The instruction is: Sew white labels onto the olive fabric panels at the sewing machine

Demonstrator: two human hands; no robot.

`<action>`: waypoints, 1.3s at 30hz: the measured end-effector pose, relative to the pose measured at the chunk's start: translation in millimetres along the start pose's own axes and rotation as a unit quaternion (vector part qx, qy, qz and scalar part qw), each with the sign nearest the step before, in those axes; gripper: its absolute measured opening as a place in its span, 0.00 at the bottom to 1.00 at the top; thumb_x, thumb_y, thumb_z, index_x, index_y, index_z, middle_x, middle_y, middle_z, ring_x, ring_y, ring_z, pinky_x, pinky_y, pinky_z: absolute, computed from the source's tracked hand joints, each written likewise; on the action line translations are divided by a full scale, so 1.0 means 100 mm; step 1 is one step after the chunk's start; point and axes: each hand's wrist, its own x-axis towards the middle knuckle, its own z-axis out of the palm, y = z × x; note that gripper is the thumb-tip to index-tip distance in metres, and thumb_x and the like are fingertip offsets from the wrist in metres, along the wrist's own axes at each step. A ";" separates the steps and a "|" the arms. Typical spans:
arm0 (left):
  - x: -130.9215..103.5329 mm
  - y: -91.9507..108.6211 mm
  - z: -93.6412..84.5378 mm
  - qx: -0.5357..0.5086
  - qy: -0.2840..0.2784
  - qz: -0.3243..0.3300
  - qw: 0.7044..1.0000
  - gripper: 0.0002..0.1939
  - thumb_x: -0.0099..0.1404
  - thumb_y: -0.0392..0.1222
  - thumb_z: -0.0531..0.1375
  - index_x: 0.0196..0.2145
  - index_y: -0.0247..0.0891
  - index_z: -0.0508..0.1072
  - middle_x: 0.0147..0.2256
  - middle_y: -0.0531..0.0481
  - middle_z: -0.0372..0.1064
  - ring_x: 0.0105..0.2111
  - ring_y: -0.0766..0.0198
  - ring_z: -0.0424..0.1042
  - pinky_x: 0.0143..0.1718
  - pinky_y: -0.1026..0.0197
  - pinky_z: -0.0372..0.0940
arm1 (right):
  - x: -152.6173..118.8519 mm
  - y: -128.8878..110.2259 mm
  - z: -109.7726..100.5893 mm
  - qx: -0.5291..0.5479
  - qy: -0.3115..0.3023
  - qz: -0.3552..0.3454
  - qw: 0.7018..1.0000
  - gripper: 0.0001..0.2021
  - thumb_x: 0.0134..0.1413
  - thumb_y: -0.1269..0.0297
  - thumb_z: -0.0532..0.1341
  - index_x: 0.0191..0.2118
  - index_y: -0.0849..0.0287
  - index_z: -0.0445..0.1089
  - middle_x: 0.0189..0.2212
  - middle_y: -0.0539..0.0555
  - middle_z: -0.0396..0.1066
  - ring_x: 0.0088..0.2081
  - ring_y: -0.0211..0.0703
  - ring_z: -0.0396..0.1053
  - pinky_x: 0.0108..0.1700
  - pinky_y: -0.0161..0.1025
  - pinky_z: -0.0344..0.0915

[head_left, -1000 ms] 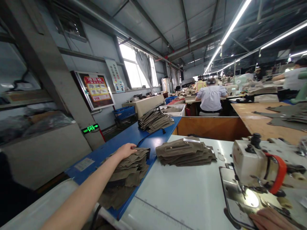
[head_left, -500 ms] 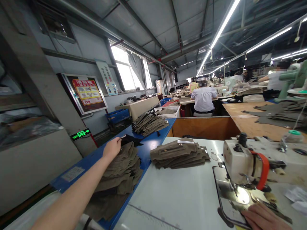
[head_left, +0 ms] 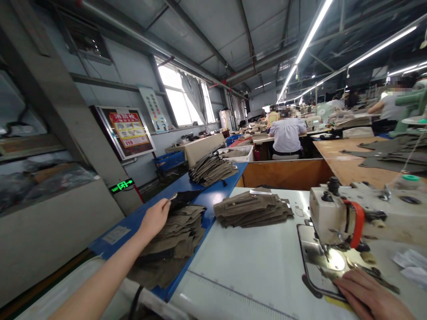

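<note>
With its fingers closed, my left hand (head_left: 156,218) grips the edge of a black fabric piece (head_left: 185,198) at the far end of a stack of olive-brown cloth pieces (head_left: 182,235). That stack lies on the blue table (head_left: 213,199). My right hand (head_left: 372,291) lies with its fingers stretched out at the front edge of the metal plate of a sewing machine (head_left: 333,218), below the lit needle area. I see nothing held in it, though its underside is hidden. A second pile of olive-brown pieces (head_left: 251,209) sits on the white machine table (head_left: 227,262).
Another cloth bundle (head_left: 211,169) lies farther back on the blue table. A wooden partition (head_left: 287,174) stands behind the machine table. White scraps (head_left: 412,262) lie to the right. A seated person (head_left: 287,135) works ahead, and cut pieces (head_left: 383,151) cover part of a wooden table.
The view has shifted a little, so most things sit slightly farther right. My left hand still grips the black fabric piece, and its end now stands raised more clearly. My right hand stays at the machine plate.
</note>
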 end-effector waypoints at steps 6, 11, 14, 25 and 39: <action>-0.19 0.48 -0.18 -0.045 0.097 0.066 0.992 0.18 0.70 0.45 0.43 0.43 0.38 0.71 0.40 0.44 0.76 0.41 0.53 0.75 0.40 0.57 0.67 | -0.02 -0.04 0.02 0.023 -0.028 0.053 0.998 0.13 0.64 0.58 0.54 0.39 0.53 0.76 0.35 0.53 0.77 0.37 0.44 0.76 0.40 0.35 0.72; -1.16 1.30 0.57 -0.120 0.088 0.402 0.904 0.17 0.69 0.35 0.45 0.41 0.38 0.73 0.44 0.46 0.76 0.44 0.61 0.75 0.48 0.60 0.69 | 0.05 -0.17 -0.06 0.088 -0.095 0.126 0.984 0.14 0.66 0.62 0.51 0.38 0.55 0.74 0.34 0.56 0.74 0.37 0.45 0.73 0.40 0.39 0.71; -1.71 1.74 0.99 -0.138 0.066 0.491 0.858 0.15 0.64 0.28 0.48 0.38 0.37 0.73 0.47 0.45 0.75 0.50 0.59 0.72 0.49 0.59 0.70 | 0.07 -0.29 -0.14 0.127 -0.130 0.169 0.969 0.14 0.67 0.66 0.49 0.41 0.56 0.73 0.34 0.56 0.73 0.38 0.45 0.71 0.40 0.40 0.70; -1.59 2.24 0.80 -0.301 -0.021 0.405 0.863 0.14 0.69 0.35 0.48 0.42 0.40 0.73 0.42 0.49 0.77 0.42 0.60 0.76 0.44 0.59 0.71 | 0.22 -0.82 -0.34 0.168 -0.082 0.129 0.974 0.16 0.61 0.73 0.53 0.54 0.58 0.64 0.43 0.59 0.70 0.42 0.47 0.68 0.43 0.42 0.69; -1.00 2.11 0.13 -0.318 -0.123 0.340 0.876 0.13 0.68 0.42 0.49 0.34 0.41 0.73 0.31 0.54 0.75 0.31 0.62 0.75 0.33 0.64 0.67 | 1.28 -1.12 0.11 0.330 -0.182 0.065 0.924 0.19 0.56 0.62 0.61 0.53 0.61 0.68 0.51 0.59 0.71 0.53 0.49 0.66 0.57 0.42 0.60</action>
